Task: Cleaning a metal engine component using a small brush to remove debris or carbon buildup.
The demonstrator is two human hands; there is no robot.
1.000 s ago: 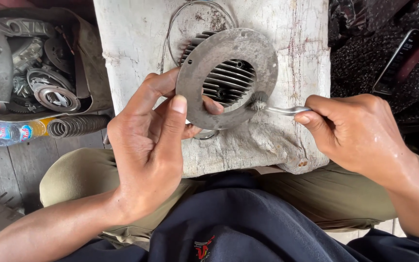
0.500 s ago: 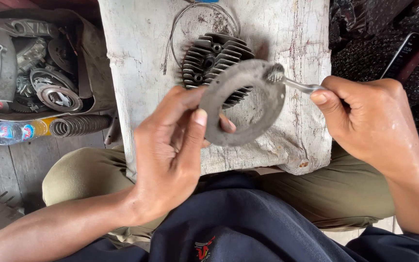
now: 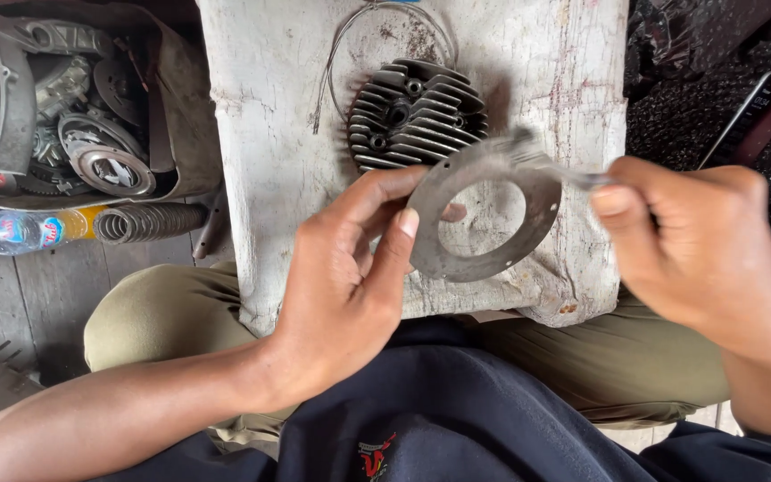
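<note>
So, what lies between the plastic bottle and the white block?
In the head view, a dark coil spring lies between the plastic bottle and the white block.

1. A rough, whitish, stained table [image 3: 278, 134] fills the middle.
2. Left of it, a grey plank floor [image 3: 37, 303] carries a coil spring [image 3: 149, 221] and a lying plastic bottle [image 3: 20, 232].
3. A box of metal parts [image 3: 73, 116] sits upper left.
4. Daylight is flat, even.

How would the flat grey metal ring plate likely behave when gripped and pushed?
The flat grey metal ring plate probably stays stiff: the left hand pinches only its edge without visible sag. Thin with a large opening, likely light. Its smooth face may slip.
</note>
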